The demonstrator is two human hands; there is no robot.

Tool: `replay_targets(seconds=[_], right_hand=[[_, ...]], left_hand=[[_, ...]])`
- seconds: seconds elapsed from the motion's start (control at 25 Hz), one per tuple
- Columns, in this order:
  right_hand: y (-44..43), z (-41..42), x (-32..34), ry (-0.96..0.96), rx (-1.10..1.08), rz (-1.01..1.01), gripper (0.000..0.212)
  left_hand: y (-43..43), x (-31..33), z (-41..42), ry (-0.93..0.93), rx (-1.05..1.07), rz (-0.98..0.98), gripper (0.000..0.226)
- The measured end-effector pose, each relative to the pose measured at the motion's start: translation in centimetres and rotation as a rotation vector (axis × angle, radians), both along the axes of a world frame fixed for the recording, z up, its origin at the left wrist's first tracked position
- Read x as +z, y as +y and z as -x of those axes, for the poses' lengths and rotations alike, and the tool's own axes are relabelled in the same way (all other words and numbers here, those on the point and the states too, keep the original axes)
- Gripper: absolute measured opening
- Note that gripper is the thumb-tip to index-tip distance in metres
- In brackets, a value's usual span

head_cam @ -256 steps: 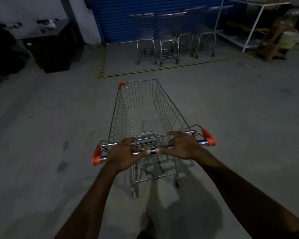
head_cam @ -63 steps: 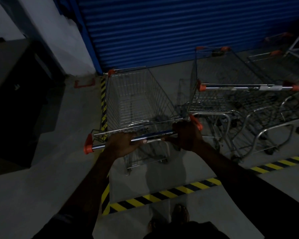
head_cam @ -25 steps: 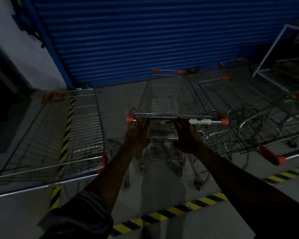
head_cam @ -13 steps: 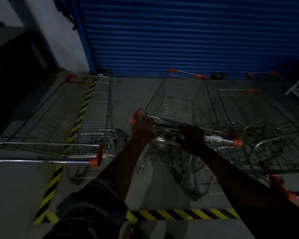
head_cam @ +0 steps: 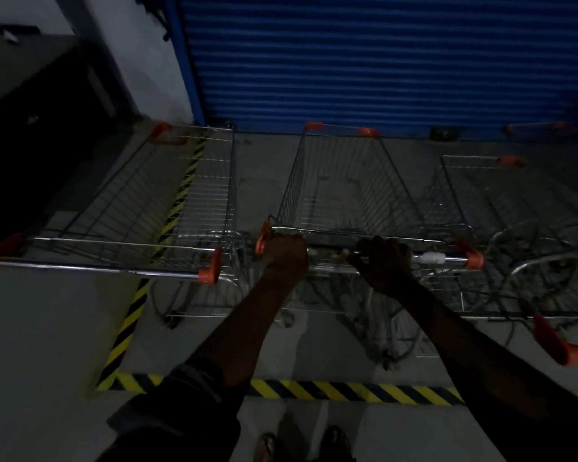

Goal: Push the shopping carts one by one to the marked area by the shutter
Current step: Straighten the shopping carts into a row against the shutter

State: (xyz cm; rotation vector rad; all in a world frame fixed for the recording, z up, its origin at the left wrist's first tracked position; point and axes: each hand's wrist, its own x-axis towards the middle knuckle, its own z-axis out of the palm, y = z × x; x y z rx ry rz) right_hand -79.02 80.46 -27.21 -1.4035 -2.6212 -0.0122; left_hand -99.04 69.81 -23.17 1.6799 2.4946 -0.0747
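A wire shopping cart point(head_cam: 344, 191) with orange corner caps stands in front of me, nose toward the blue shutter point(head_cam: 381, 61). My left hand point(head_cam: 286, 251) grips the left end of its handle bar point(head_cam: 431, 259). My right hand point(head_cam: 382, 261) grips the bar near its middle. Another cart point(head_cam: 167, 208) stands to the left, its basket over the yellow-black floor tape point(head_cam: 177, 208). More carts point(head_cam: 501, 208) are parked to the right, partly out of frame.
Yellow-black tape point(head_cam: 331, 390) runs across the floor just ahead of my feet. A dark cabinet point(head_cam: 30, 128) stands at the left by a white wall. The light is dim.
Since half a second ago the view has squared up to the middle cart. Both hands stay on its handle. One second ago they were reaching for it, the pushed cart left standing at the left.
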Motion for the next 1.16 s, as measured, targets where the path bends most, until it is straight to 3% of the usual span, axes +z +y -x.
replay_targets(seconds=[0.12, 0.24, 0.44, 0.72, 0.8, 1.16], right_hand=[[-0.5, 1.0, -0.2, -0.061, 0.018, -0.017, 0.07], [-2.4, 2.5, -0.5, -0.024, 0.035, -0.01, 0.081], [-4.2, 4.3, -0.9, 0.138, 0.108, -0.08, 0.083], [-4.2, 4.0, -1.1, 0.117, 0.164, -0.127, 0.084], [-4.2, 3.9, -1.3, 0.109, 0.17, -0.138, 0.083], [-5.6, 4.7, -1.8, 0.206, 0.169, -0.223, 0.074]], left_hand=[[-1.4, -1.0, 0.7, -0.019, 0.007, -0.083, 0.019], [-3.4, -1.2, 1.7, 0.089, 0.047, -0.166, 0.017], [-5.2, -2.8, 3.7, 0.081, 0.103, -0.085, 0.007], [-7.0, -2.7, 3.0, 0.032, 0.043, -0.147, 0.007], [-7.3, -2.4, 3.0, 0.117, 0.049, -0.188, 0.015], [-8.3, -2.6, 4.2, 0.142, 0.016, -0.123, 0.012]])
